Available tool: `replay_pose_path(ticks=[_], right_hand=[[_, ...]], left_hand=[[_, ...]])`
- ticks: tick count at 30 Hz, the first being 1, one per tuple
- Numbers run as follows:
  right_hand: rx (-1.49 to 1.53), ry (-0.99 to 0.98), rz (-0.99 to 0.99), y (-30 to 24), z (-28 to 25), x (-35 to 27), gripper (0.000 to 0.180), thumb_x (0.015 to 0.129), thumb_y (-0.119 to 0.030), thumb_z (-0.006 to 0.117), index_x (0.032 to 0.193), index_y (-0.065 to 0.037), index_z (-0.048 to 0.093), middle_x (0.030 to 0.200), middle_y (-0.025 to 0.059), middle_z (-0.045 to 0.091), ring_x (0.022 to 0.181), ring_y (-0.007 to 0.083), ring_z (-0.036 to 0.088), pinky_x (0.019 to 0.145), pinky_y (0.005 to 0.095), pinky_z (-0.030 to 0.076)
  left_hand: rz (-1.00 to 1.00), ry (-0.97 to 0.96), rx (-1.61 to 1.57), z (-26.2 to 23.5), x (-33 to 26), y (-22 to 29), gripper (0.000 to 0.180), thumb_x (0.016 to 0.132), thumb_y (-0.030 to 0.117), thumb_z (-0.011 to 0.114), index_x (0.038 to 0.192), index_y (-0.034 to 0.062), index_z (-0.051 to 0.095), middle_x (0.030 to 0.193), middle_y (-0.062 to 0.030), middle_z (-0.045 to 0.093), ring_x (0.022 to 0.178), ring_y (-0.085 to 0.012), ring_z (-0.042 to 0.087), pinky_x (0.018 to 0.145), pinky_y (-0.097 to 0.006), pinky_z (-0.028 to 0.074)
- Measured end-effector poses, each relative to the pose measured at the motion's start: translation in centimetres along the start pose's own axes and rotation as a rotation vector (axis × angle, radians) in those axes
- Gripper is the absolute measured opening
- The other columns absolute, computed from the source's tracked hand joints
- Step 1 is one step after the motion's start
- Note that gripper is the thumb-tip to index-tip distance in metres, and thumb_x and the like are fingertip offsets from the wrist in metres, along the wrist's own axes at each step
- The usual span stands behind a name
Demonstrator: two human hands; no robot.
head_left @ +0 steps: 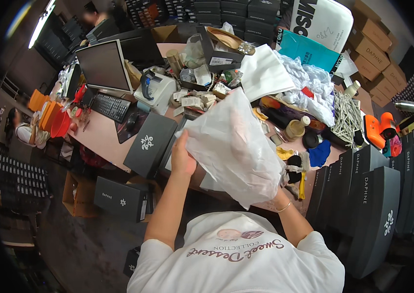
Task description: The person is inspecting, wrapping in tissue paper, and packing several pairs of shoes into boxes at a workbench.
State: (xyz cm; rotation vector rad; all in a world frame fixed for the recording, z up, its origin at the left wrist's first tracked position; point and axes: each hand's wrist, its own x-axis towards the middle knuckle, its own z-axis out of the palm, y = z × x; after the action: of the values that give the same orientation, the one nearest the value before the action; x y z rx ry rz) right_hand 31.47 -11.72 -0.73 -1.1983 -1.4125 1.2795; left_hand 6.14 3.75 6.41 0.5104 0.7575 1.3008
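A crumpled sheet of white tissue paper [217,141] is held up in front of me, over the near edge of the table. Something pinkish shows faintly through it, but I cannot make out its shape. My left hand [183,157] grips the paper's left edge, thumb on the near side. My right hand [279,195], with a thin bracelet at the wrist, holds the paper's lower right side; the paper hides its fingers. Just left of the paper, a dark grey shoebox lid [151,145] leans beside a partly hidden box.
A monitor [104,66], keyboard [111,107] and label printer [157,93] stand at the left. Behind the paper, an open shoebox [220,57] holds a shoe. Crumpled tissue [304,80], white sticks [347,117] and bottles crowd the right. Stacked shoeboxes [373,219] flank my right side.
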Motion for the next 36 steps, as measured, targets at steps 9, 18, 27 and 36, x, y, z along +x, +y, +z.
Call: replay_pose_path(ticks=[9, 18, 27, 36], right_hand=[[-0.199, 0.227, 0.175, -0.7, -3.4, -6.5, 0.043, 0.081, -0.013, 0.065, 0.120, 0.001, 0.054, 0.130, 0.0166, 0.041, 0.113, 0.0256, 0.048, 0.092, 0.0315, 0.042], [-0.021, 0.473, 0.233, 1.2, -4.6, -8.4, 0.043, 0.082, -0.011, 0.062, 0.122, 0.001, 0.053, 0.106, 0.0053, 0.045, 0.082, 0.0099, 0.046, 0.071, 0.0221, 0.041], [0.142, 0.391, 0.260, 0.6, -4.7, -6.9, 0.044, 0.084, -0.007, 0.060, 0.126, -0.001, 0.052, 0.119, 0.0051, 0.043, 0.076, 0.0065, 0.046, 0.067, 0.0195, 0.041], [0.066, 0.229, 0.272, 2.6, -1.9, -3.1, 0.042, 0.085, -0.004, 0.057, 0.127, -0.001, 0.051, 0.115, 0.0018, 0.042, 0.078, 0.0063, 0.050, 0.068, 0.0207, 0.043]], left_hand=[[0.720, -0.143, 0.700, 6.8, 0.9, 3.3, 0.029, 0.094, 0.020, 0.053, 0.108, -0.0043, 0.059, 0.104, -0.0085, 0.062, 0.094, -0.0167, 0.059, 0.086, -0.029, 0.045], [0.868, -0.300, 0.932, 6.0, 1.1, 1.7, 0.025, 0.094, 0.011, 0.050, 0.112, -0.0037, 0.059, 0.115, -0.0123, 0.059, 0.107, -0.0196, 0.055, 0.087, -0.029, 0.045], [0.420, 0.017, 1.007, 2.4, 6.1, 0.0, 0.033, 0.092, 0.025, 0.056, 0.103, -0.0055, 0.063, 0.084, -0.0121, 0.065, 0.077, -0.0136, 0.058, 0.073, -0.029, 0.047], [0.497, -0.198, 1.382, -6.5, 4.9, -7.0, 0.076, 0.081, 0.031, 0.069, 0.141, 0.0047, 0.030, 0.138, -0.0275, 0.032, 0.128, -0.0420, 0.032, 0.105, -0.043, 0.030]])
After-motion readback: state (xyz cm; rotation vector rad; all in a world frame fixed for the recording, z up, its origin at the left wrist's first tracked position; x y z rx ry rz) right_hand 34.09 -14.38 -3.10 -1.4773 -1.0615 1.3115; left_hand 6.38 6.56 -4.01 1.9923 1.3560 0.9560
